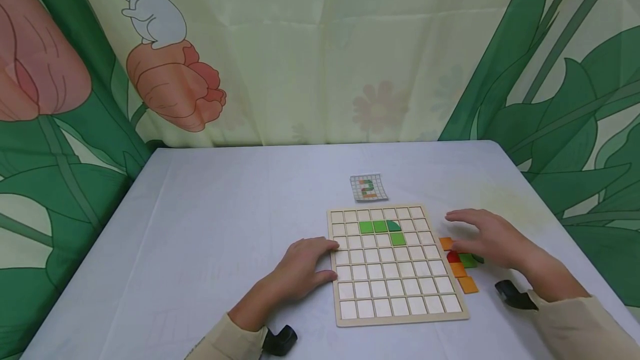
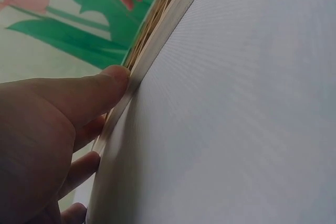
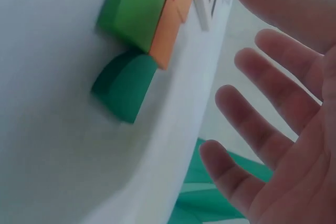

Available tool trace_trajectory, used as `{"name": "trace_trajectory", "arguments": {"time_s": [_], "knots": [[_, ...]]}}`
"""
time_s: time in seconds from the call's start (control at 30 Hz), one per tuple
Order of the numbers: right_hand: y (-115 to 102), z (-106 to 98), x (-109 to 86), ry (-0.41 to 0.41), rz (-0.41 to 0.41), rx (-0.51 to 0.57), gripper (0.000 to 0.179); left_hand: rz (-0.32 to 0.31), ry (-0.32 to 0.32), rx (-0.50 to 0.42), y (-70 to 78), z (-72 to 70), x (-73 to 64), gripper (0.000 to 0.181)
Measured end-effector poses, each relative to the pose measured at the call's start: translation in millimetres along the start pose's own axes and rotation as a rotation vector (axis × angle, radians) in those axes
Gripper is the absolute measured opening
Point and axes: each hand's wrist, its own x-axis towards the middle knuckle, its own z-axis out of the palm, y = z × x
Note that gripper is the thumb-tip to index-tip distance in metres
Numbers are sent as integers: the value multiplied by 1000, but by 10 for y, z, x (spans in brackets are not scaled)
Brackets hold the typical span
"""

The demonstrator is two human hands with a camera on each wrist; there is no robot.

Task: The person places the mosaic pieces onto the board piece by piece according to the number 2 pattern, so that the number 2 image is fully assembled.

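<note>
A wooden grid board (image 1: 402, 321) lies on the table. Two light green square tiles (image 1: 373, 226) and a dark green quarter-round tile (image 1: 394, 225) form a row near its top, with another green square (image 1: 398, 239) below the quarter-round. My left hand (image 1: 304, 270) rests its thumb and fingertips against the board's left edge. Over the loose tiles right of the board hovers my right hand (image 1: 492, 240), fingers spread and nothing held. Under and beside it are orange tiles (image 1: 468, 284), a red one (image 1: 453, 257), a green square (image 1: 468, 260) and a dark green quarter-round (image 3: 126, 87).
Behind the board lies a small card (image 1: 369, 188) printed with a grid and a coloured figure. The table (image 1: 200, 210) has a white cover. A curtain (image 1: 300, 60) with flowers and leaves hangs along its back. Black wrist straps (image 1: 280, 340) show at both sleeves.
</note>
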Motion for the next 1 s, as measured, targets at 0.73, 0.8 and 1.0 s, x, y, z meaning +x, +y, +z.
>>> {"name": "trace_trajectory", "arguments": {"time_s": [0.73, 0.8, 1.0], "knots": [[333, 64, -208, -12, 156, 4, 55, 8, 8, 3, -12, 6, -7, 52], [333, 61, -210, -11, 166, 6, 51, 9, 9, 7, -11, 4, -4, 52], [345, 44, -208, -15, 189, 5, 40, 7, 5, 14, -8, -1, 2, 52]]}}
